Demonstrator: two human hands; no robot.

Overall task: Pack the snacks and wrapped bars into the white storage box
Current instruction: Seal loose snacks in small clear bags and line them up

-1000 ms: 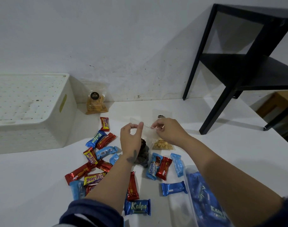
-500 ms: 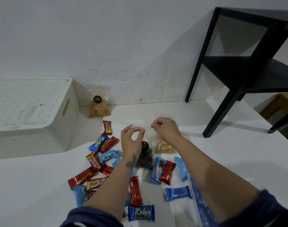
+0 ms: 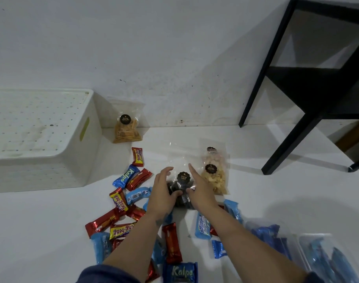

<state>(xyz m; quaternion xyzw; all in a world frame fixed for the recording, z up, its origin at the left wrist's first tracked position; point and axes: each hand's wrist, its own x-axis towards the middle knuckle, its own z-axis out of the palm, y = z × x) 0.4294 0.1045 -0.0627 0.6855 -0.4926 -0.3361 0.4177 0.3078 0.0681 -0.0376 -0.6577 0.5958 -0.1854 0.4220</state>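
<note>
Between the two hands, on the white surface, a clear cellophane bag of dark snacks with a round black label (image 3: 181,187) is lying flat. The left hand (image 3: 163,193) and right hand (image 3: 199,194) are closing on its sides, fingers loosely spread and thumbs touching the filled part, neither yet gripping. It is probably light, crinkly and slippery, with breakable contents, so lifting under the filled lower half looks safer than pulling its empty top. Just right lies a clear bag of pale crackers (image 3: 215,174); red, blue and yellow wrapped bars (image 3: 133,201) are scattered nearer. The white perforated storage box (image 3: 43,139) is sitting well to the left, apparently upside down.
</note>
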